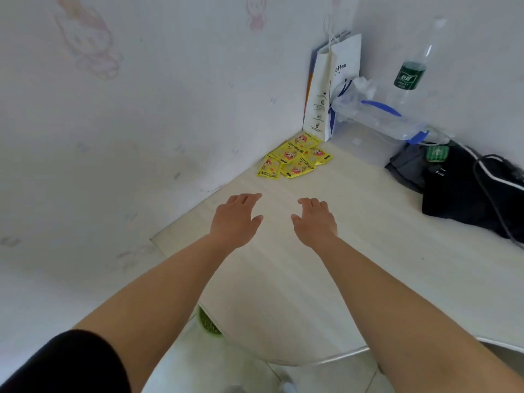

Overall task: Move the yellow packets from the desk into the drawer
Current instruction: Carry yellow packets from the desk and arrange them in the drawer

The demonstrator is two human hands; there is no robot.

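I am reaching out | left hand (236,219), right hand (314,222) both hanging open, holding nothing | yellow packets (295,160) lying piled in far corner of desk (283,265) | I am planning to scoop them together.

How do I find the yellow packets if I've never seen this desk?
Look at the pale desk and follow it to its far corner. A tall white paper bag stands there, and the yellow packets lie in a small overlapping heap just in front of it. They alone are bright yellow, flat, with cartoon pictures.
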